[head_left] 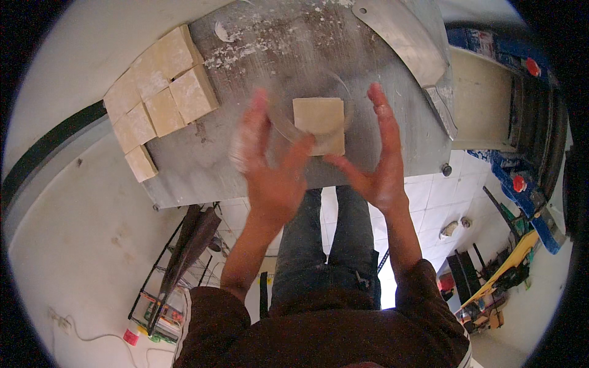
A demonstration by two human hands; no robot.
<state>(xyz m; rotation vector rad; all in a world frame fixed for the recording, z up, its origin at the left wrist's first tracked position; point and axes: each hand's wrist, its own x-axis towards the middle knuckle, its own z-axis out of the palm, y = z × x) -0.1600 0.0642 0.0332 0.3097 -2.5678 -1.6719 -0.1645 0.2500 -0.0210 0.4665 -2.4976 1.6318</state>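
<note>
On the metal worktop (257, 165), a small stack of square pale dough sheets (318, 116) lies between my hands. My left hand (267, 165) is to the left of the stack, smeared by motion, its fingers stretched up and its thumb by the stack's lower edge. To the right, my right hand (377, 165) has its fingers stretched and its thumb apart, near the stack's lower right corner. White powder dusts its fingertips. A faint, blurred, see-through curved edge (342, 83) shows around the stack between the hands; what it is I cannot make out.
Several stacks of square dough sheets (161, 86) stand at the worktop's left edge. A large cleaver (408, 43) lies at the far right, its handle (440, 110) toward me. Flour and a pale scrap (222, 32) lie at the back. A blue machine (515, 178) with red knobs stands right.
</note>
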